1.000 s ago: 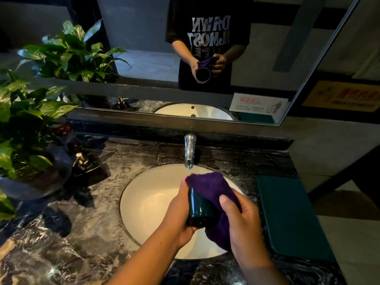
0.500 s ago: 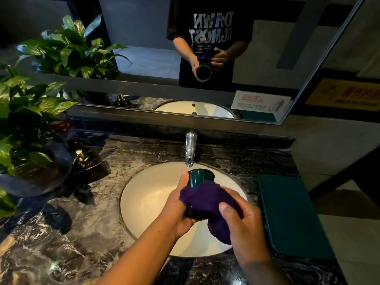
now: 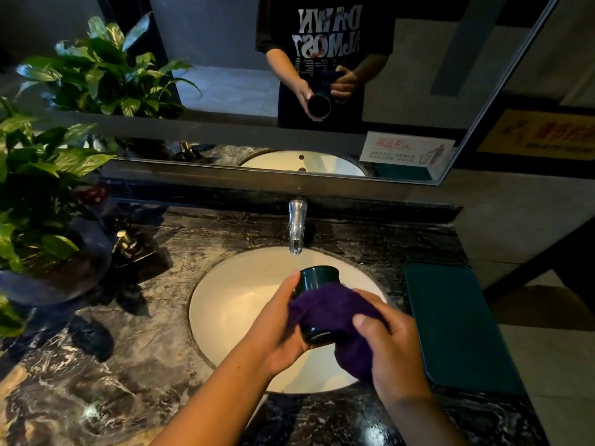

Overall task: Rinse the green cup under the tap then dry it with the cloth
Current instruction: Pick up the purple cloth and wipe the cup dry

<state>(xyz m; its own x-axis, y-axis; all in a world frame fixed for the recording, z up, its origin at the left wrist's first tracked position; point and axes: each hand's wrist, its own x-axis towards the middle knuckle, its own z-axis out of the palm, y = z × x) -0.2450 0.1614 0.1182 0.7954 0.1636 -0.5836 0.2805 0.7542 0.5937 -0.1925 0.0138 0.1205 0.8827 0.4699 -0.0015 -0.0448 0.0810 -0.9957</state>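
The dark green cup lies tilted on its side over the white sink, its mouth pointing away toward the tap. My left hand grips the cup from the left side. A purple cloth is wrapped over the cup's middle and hangs down on the right. My right hand presses the cloth against the cup's right side. No water runs from the tap. The cup's base shows just below the cloth.
A dark marble counter surrounds the sink. A green mat lies to the right. Potted plants and a small brass-topped dispenser stand at the left. A mirror runs along the back wall.
The cloth slid from covering the cup's mouth down to its middle and lower body, exposing the rim. Both hands stayed over the sink, shifting slightly.
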